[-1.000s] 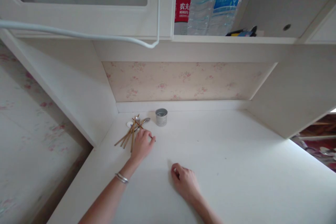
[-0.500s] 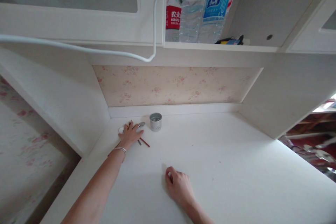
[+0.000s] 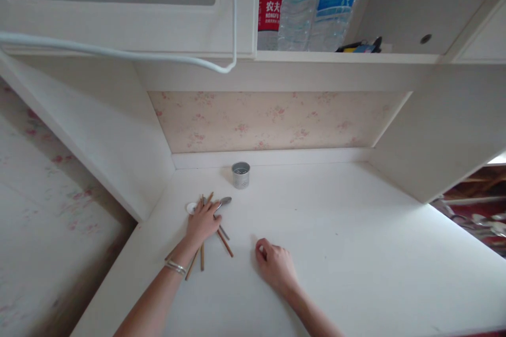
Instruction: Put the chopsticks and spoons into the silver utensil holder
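Note:
My left hand (image 3: 203,221) lies palm down with its fingers spread over several brown chopsticks (image 3: 225,244) and a metal spoon (image 3: 225,200). The spoon's bowl and the chopstick ends stick out around the hand, while their middles are hidden under it. By its left side is a small white round piece (image 3: 191,208), partly covered. Behind the pile, a silver perforated cutlery cup (image 3: 241,176) stands upright, apart from both hands. My right hand (image 3: 276,268) rests on the white tabletop (image 3: 336,279), its fingers curled closed, and nothing shows in them.
Above hangs a shelf (image 3: 348,57) with several plastic water bottles (image 3: 298,13). A white cable (image 3: 158,56) droops in front of the cabinet. White side panels (image 3: 430,131) and a floral back wall (image 3: 272,118) enclose the tabletop.
My left hand has slid toward me, and the chopsticks and spoon have come with it, away from the cup. The view has shifted slightly. My right hand stays closed on the tabletop.

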Demonstrator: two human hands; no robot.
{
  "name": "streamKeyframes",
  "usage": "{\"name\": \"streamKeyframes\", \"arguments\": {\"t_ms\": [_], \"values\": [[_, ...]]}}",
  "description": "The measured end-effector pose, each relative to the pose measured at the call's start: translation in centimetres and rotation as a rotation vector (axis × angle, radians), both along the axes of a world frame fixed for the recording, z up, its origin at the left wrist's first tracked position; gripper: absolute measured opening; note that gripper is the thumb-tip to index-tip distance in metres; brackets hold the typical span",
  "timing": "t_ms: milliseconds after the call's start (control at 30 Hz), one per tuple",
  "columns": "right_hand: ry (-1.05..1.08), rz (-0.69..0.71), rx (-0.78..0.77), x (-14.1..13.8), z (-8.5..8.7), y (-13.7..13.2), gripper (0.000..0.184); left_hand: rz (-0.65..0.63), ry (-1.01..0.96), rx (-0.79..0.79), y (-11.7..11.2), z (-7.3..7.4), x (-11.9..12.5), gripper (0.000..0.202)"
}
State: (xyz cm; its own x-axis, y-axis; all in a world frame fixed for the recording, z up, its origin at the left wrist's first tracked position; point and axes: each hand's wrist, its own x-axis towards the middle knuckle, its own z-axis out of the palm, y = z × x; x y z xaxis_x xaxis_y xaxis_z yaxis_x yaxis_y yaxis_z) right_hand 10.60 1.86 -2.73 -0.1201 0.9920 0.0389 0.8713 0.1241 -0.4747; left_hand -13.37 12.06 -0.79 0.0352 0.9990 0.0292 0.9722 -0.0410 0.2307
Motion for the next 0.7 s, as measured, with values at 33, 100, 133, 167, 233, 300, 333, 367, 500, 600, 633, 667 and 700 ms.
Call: {"name": "streamKeyframes", "arguments": {"t_ms": [33,100,133,167,233,300,333,367,500,600,633,667,700], "values": [[-0.002,-0.001,0.002,0.0,0.0,0.0,0.016,-0.020,-0.001,0.013,-1.3,-0.2,0.1,0.051],[-0.003,-0.001,0.004,0.0,0.0,-0.1,0.017,-0.044,0.000,0.038,-3.8,-0.6,0.5,0.050],[-0.002,-0.002,0.003,-0.1,0.0,-0.1,0.017,-0.051,0.003,0.040,-5.0,-0.8,0.6,0.049],[0.000,-0.001,0.000,-0.1,0.0,-0.2,0.017,-0.057,0.004,0.043,-5.9,-0.9,0.7,0.048],[0.007,0.001,-0.006,-0.1,0.1,-0.3,0.017,-0.072,0.002,0.048,-7.4,-1.0,0.9,0.047],[0.015,-0.003,-0.009,-0.2,0.1,-0.3,0.017,-0.083,-0.012,0.062,-8.1,-0.9,0.9,0.045],[0.021,-0.007,-0.013,-0.2,0.1,-0.3,0.017,-0.088,-0.021,0.073,-8.2,-0.8,1.0,0.044],[0.029,-0.014,-0.022,-0.2,0.1,-0.3,0.018,-0.095,-0.032,0.086,-8.1,-0.6,1.0,0.043],[0.119,-0.045,-0.122,-0.1,0.3,0.7,0.016,-0.131,-0.067,0.110,-7.4,-0.2,1.1,0.039],[0.190,-0.017,-0.179,-0.3,0.9,2.1,0.020,-0.112,-0.073,0.081,-7.1,0.1,1.3,0.040],[0.201,0.006,-0.184,-0.5,1.1,2.6,0.022,-0.102,-0.070,0.073,-7.0,0.2,1.3,0.042],[0.205,0.029,-0.185,-0.7,1.5,3.2,0.024,-0.094,-0.064,0.066,-7.1,0.4,1.3,0.043],[0.206,0.050,-0.187,-1.0,1.8,3.8,0.026,-0.087,-0.058,0.061,-7.1,0.7,1.3,0.045]]}}
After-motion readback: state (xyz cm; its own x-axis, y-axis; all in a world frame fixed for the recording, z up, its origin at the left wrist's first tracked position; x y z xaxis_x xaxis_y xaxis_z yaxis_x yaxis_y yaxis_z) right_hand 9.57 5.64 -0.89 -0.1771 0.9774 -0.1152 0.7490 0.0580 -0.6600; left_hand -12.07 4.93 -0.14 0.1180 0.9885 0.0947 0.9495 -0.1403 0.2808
